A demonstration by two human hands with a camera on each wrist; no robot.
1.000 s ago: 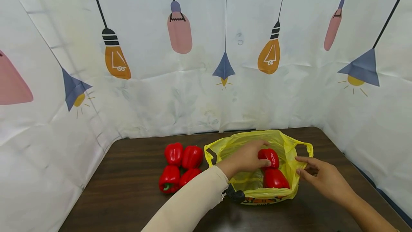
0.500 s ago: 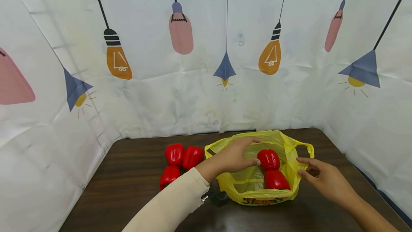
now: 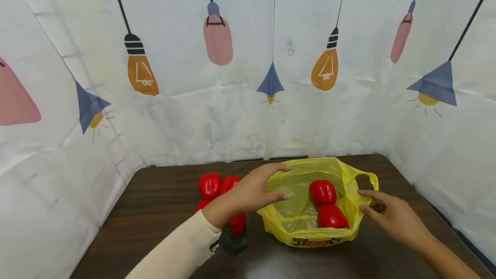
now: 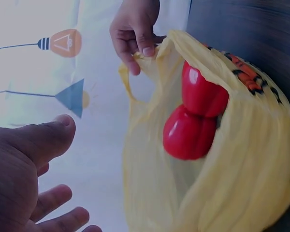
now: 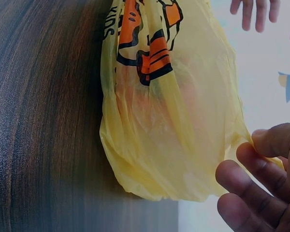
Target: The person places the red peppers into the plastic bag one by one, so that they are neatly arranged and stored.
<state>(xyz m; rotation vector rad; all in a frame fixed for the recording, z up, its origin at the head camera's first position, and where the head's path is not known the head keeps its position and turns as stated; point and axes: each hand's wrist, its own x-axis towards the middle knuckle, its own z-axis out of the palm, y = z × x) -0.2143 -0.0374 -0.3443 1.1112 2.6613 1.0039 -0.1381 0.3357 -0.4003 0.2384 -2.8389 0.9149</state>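
Observation:
A yellow plastic bag [image 3: 298, 223] lies open on the dark wooden table [image 3: 155, 227]. Inside it are two red bell peppers [image 3: 322, 192] [image 3: 331, 216], one behind the other; the left wrist view shows the bag [image 4: 246, 159] and both peppers [image 4: 203, 94] [image 4: 188, 135]. My left hand [image 3: 277, 183] hovers over the bag's left rim, fingers relaxed and empty. My right hand [image 3: 362, 199] pinches the bag's right edge beside its handle loop. The right wrist view shows the thumb against the bag [image 5: 169, 121]. More red peppers [image 3: 209, 184] lie left of the bag, partly hidden by my left arm.
A white backdrop [image 3: 240, 111] printed with hanging lamps closes off the back and both sides of the table. A black wrist device [image 3: 230, 242] hangs under my left sleeve.
My left hand has let go of the upper pepper inside the bag and drawn back left, out over the bag's rim. The right hand has stayed at the bag's edge.

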